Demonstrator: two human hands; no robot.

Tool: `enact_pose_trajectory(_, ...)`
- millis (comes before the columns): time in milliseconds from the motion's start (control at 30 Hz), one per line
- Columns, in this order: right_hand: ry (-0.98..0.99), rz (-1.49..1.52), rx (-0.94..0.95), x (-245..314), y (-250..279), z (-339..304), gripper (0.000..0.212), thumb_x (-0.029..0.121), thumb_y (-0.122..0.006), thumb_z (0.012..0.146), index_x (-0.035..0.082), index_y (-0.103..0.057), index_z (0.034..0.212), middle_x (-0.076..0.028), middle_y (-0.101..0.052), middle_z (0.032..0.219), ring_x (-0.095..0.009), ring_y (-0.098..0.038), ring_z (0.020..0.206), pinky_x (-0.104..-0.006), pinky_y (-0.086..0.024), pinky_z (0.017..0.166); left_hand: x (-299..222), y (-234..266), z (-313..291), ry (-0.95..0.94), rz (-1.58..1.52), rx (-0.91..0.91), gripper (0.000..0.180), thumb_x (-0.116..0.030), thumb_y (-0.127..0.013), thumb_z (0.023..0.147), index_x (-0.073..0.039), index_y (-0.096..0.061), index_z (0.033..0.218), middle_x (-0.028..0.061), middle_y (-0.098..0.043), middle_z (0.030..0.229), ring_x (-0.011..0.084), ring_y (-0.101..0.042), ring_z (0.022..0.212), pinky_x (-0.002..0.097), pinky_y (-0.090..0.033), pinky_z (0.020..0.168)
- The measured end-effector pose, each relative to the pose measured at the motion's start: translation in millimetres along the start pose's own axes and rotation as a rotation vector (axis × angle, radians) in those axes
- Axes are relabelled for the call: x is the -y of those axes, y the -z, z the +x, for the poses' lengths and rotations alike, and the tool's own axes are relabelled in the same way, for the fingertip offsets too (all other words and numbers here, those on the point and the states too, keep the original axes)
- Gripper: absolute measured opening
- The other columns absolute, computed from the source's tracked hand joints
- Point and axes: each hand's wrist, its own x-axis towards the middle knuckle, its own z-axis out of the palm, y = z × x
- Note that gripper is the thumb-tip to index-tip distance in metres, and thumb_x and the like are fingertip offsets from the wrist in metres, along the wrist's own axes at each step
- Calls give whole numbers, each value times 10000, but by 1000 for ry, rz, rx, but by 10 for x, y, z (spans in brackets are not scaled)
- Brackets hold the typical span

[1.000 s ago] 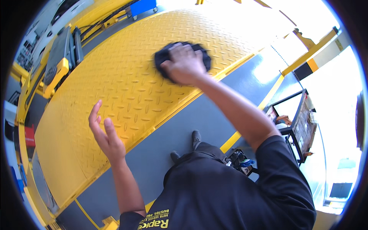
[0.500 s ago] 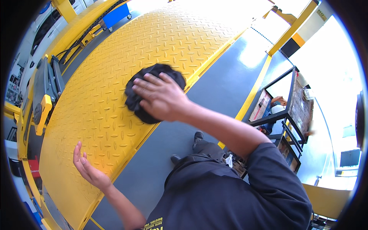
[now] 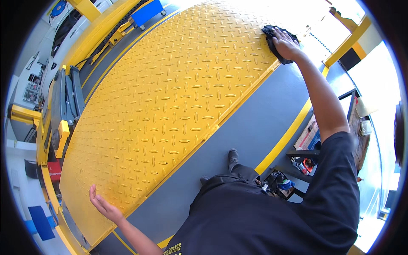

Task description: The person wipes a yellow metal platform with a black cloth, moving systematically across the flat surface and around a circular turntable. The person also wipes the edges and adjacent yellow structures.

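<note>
A large yellow tread plate [image 3: 170, 97] with raised diamond marks stretches across the view. At its far right edge my right hand [image 3: 285, 44] holds a black cloth [image 3: 272, 38] down against the surface, with the fingers laid over the top and the arm extended. Part of the cloth laps over the plate's edge. My left hand [image 3: 105, 207] is raised above the plate's near left end. Its fingers are outstretched, the thumb stands apart, and nothing is in it.
A black-framed workbench [image 3: 352, 110] with items on its shelves stands right. Grey floor [image 3: 238, 131] with a yellow line [image 3: 284, 138] runs beside the plate. Lift machinery [image 3: 63, 110] lines the left side. A blue wheeled cart [image 3: 146, 12] stands at the far side.
My right hand has swept the black cloth away from me and to the right along the plate, toward its far edge. The left hand stays raised, a little lower in view.
</note>
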Motion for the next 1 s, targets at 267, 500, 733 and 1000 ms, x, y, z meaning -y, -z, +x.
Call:
enact_pose_trajectory(267, 700, 657, -346, 2664, 756, -1896, 570, 365, -514, 1057, 80, -648, 1533, -108, -561, 1674, -288, -475, 1577, -584, -317, 1294, -1130, -578, -103, 3, -137, -29, 546, -391, -460, 1181, 24, -523, 1529, 209, -551, 1571, 327, -486, 1501, 515, -340, 1260)
enact_pose_trajectory(500, 582, 641, -319, 1846, 726, -1308, 373, 268, -607, 1038, 120, -788, 1328, -17, -720, 1505, -226, -598, 1470, -504, -431, 1209, -2555, -1916, -319, -249, -342, 393, 558, -381, -524, 1155, -7, -474, 1565, 194, -559, 1596, 342, -495, 1493, 510, -348, 1218)
enact_pose_trajectory(733, 594, 659, -508, 1797, 547, -1358, 286, 279, -717, 959, 159, -816, 1199, 32, -783, 1382, -217, -666, 1381, -544, -459, 1171, -2478, -2083, -409, -294, -130, 186, 473, -301, -529, 1136, -8, -521, 1508, 185, -616, 1517, 321, -550, 1398, 475, -400, 1138)
enact_pose_trajectory(1000, 576, 820, -370, 1773, 623, -1461, 264, 216, -706, 989, 107, -832, 1194, -12, -787, 1383, -250, -627, 1442, -556, -438, 1206, -2439, -2038, -468, -296, -105, 160, 443, -273, -549, 1124, -8, -540, 1479, 171, -636, 1485, 323, -575, 1344, 463, -420, 1108)
